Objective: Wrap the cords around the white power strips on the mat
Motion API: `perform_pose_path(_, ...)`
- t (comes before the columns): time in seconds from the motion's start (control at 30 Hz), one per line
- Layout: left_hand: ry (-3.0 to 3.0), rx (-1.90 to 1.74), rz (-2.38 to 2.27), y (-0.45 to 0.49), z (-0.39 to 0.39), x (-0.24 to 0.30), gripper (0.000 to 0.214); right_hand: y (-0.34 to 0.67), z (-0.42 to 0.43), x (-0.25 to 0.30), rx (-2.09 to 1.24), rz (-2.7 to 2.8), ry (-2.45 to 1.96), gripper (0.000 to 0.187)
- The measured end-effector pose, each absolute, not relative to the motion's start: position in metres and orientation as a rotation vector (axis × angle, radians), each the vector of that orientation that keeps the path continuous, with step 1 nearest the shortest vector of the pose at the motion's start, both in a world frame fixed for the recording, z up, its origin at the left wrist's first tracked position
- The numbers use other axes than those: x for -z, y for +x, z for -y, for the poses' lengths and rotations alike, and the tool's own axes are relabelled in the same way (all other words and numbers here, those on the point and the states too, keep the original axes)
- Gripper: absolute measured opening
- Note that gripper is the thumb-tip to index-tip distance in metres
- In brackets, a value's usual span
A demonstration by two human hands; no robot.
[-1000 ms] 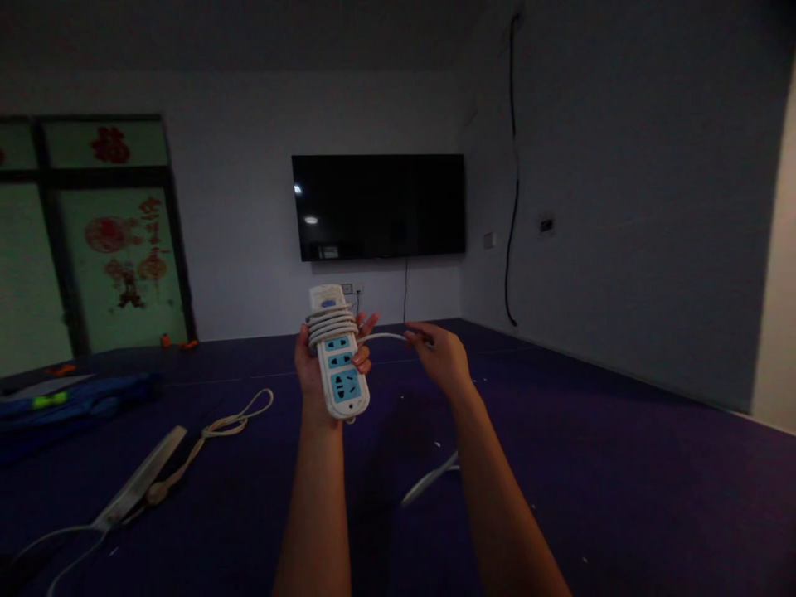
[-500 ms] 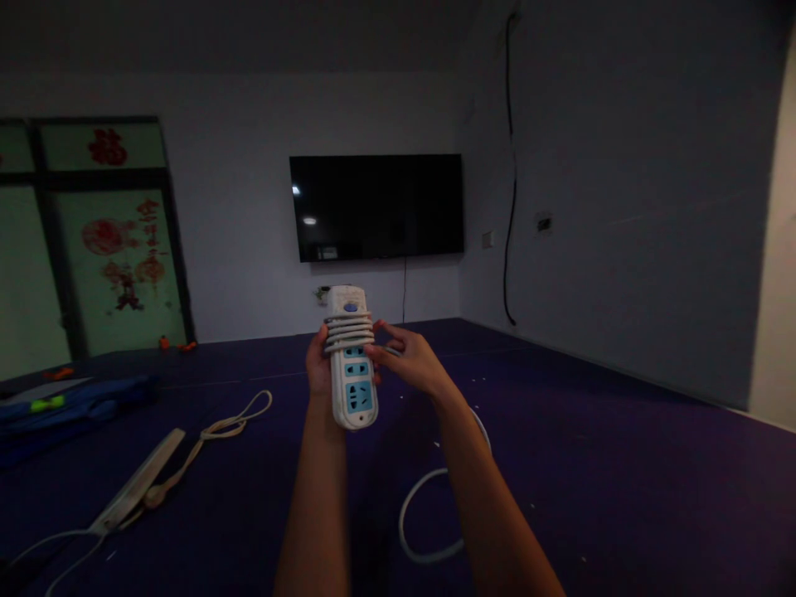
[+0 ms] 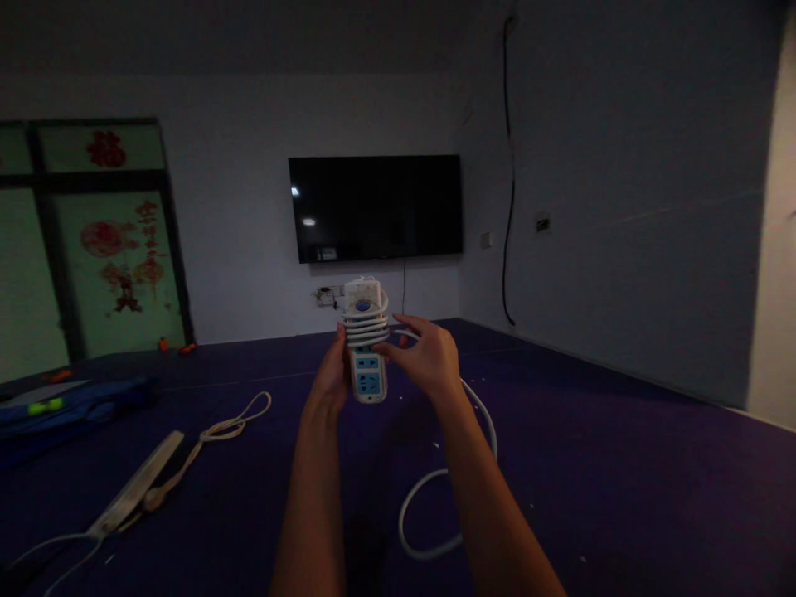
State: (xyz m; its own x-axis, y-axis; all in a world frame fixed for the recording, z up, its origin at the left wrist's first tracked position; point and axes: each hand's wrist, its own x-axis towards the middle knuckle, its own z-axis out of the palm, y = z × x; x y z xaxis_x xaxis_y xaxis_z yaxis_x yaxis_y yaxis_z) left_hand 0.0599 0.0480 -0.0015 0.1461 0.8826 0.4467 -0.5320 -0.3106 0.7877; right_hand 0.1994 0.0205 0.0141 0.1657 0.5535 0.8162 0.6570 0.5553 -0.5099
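A white power strip (image 3: 371, 364) with blue socket faces and a blue switch is held upright in front of me. My left hand (image 3: 331, 371) grips it from the left side; most of those fingers are hidden behind it. Several turns of its white cord (image 3: 368, 333) wrap around the upper half, just below the switch. To the right of the strip, my right hand (image 3: 426, 352) has its fingers curled around the cord, thumb near the coils. From there the loose cord hangs past my right wrist and lies in a loop on the dark purple surface (image 3: 597, 481).
On the left lies a second power strip (image 3: 140, 485) with its bundled cord (image 3: 227, 427). Blue cloth (image 3: 93, 406) lies at the far left, near small orange items (image 3: 185, 349). A television (image 3: 376, 207) hangs on the far wall, and a black cable (image 3: 511, 199) runs down the right wall.
The power strip has shifted slightly right and farther from me, with its top now tilted differently. My right hand has moved right, and a cord loop now shows beside the switch.
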Motion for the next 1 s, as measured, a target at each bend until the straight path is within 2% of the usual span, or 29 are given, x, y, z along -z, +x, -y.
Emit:
perform_pose_path(0.13,1.284,-1.730,-0.462,0.073,-0.050,0.001,0.050,0.184,-0.017,-0.012,0.253,1.374,-1.180,0.042)
perform_pose_path(0.3,1.197,-1.928,-0.477,0.091,-0.046,0.000,0.070,0.176,-0.020,-0.009,0.289,1.378,-1.205,0.039)
perform_pose_path(0.5,1.063,-1.973,-0.559,0.087,-0.050,0.003,0.059,0.187,-0.030,-0.008,0.040,1.598,-0.920,0.045)
perform_pose_path(0.6,1.057,-1.840,-0.556,0.073,-0.046,0.001,0.051,0.200,-0.035,-0.009,-0.109,1.614,-0.753,0.045)
perform_pose_path(0.67,1.081,-1.648,-0.453,0.063,-0.040,-0.001,0.048,0.211,-0.038,-0.010,-0.113,1.541,-0.731,0.036)
perform_pose_path(0.73,1.112,-1.450,-0.258,0.055,-0.033,-0.004,0.056,0.223,-0.041,-0.009,-0.062,1.451,-0.768,0.030)
perform_pose_path(0.87,1.134,-1.256,0.009,0.052,-0.023,-0.007,0.078,0.242,-0.055,0.001,0.005,1.397,-0.964,0.031)
perform_pose_path(1.0,1.144,-1.227,0.004,0.061,-0.022,-0.007,0.079,0.243,-0.074,0.017,-0.035,1.550,-1.107,0.032)
